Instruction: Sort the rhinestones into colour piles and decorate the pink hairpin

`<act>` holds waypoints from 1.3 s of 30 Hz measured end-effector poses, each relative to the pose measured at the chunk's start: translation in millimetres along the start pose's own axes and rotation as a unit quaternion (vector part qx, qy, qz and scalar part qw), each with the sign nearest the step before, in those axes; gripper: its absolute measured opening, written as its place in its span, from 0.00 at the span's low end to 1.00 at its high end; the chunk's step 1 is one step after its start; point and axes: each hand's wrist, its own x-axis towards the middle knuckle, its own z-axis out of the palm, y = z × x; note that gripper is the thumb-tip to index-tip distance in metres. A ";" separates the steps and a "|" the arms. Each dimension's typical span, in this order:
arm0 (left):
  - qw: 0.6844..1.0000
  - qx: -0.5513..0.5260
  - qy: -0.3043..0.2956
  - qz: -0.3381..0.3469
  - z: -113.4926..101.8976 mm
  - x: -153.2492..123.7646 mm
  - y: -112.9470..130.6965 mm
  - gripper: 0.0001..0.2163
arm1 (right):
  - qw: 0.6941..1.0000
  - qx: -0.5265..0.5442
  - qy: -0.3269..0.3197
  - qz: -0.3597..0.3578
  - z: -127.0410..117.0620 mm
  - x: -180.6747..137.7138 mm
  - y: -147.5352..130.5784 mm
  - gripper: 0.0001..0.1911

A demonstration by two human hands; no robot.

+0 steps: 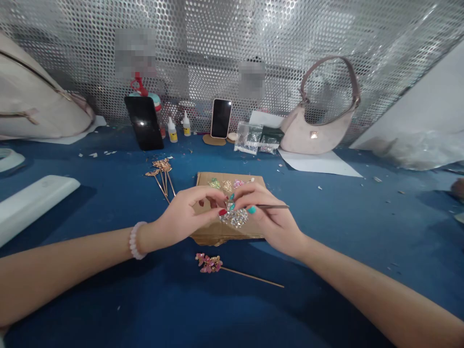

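My left hand (188, 215) and my right hand (266, 217) meet over a brown cardboard piece (217, 232) on the blue table. The left hand's fingers pinch a small sparkling ornament (235, 217) covered with clear stones. The right hand is closed on a thin metal tool (275, 207) that points right, its fingertips touching the ornament. Small piles of coloured stones (226, 184) lie on the far part of the cardboard. A finished pink flower hairpin (210, 264) with a gold stick lies just below my hands.
Bare gold hairpins (163, 171) lie left of the cardboard. At the back stand two phones (221, 118), glue bottles (172, 130), plastic bags of stones (250, 137) and a pink handbag (315, 130). A white object (32, 203) lies at the left edge.
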 end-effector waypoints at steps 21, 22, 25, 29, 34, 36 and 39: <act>0.951 0.097 -0.244 0.162 -4.7 3.2 -18.0 0.07 | 0.961 -0.264 -0.085 -0.015 -51.3 14.8 42.4 0.06; 0.953 0.096 -0.236 0.161 -4.4 3.2 -18.2 0.07 | 0.965 -0.254 -0.060 -0.015 -52.3 15.5 42.4 0.05; 0.958 0.093 -0.219 0.163 -3.5 2.8 -19.0 0.07 | 0.974 -0.223 -0.035 -0.001 -52.5 16.5 39.2 0.04; 0.958 0.092 -0.218 0.164 -2.7 2.6 -20.1 0.07 | 0.979 -0.191 -0.064 0.005 -49.1 15.8 32.2 0.03; 0.955 0.094 -0.224 0.170 -3.0 4.1 -19.2 0.08 | 0.976 -0.156 -0.120 0.098 -48.6 13.2 29.1 0.04; 0.955 0.089 -0.226 0.171 -3.2 4.4 -18.8 0.08 | 0.973 -0.137 -0.139 0.119 -48.8 12.3 30.0 0.04; 0.956 0.083 -0.226 0.170 -3.3 4.0 -19.1 0.07 | 0.975 -0.126 -0.129 0.127 -47.4 11.3 33.0 0.04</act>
